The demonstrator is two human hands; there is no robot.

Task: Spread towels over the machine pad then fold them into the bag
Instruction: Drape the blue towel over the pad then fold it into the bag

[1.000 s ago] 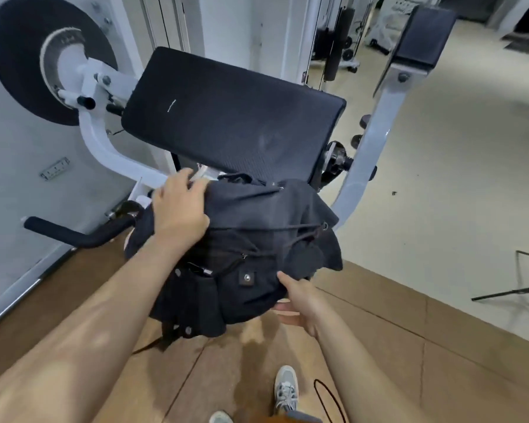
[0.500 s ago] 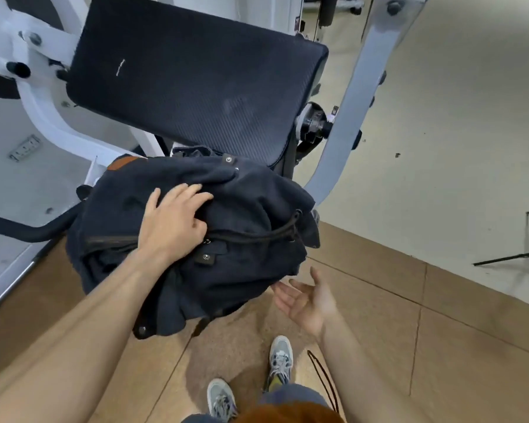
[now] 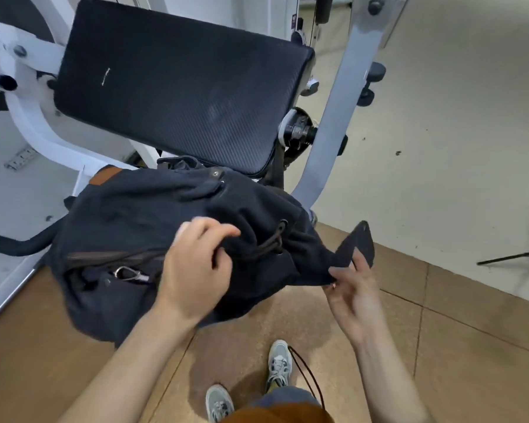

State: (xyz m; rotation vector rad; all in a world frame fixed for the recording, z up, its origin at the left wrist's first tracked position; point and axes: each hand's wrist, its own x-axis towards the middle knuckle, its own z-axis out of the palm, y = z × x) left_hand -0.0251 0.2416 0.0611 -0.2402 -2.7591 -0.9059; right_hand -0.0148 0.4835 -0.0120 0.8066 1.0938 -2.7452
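Dark crumpled bag (image 3: 153, 215) (drawstring (image 3: 271, 242) apparently cinched)

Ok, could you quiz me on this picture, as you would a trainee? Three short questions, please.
1. True or false: a towel is already spread over the machine pad.
2. What does the left hand grip? A) fabric of the bag beside its drawstring; B) the black handlebar; C) a shoe.
3. Fill in: the right hand holds out the bag's ____.

Key: 1. False, the pad is bare. 2. A. 3. flap.
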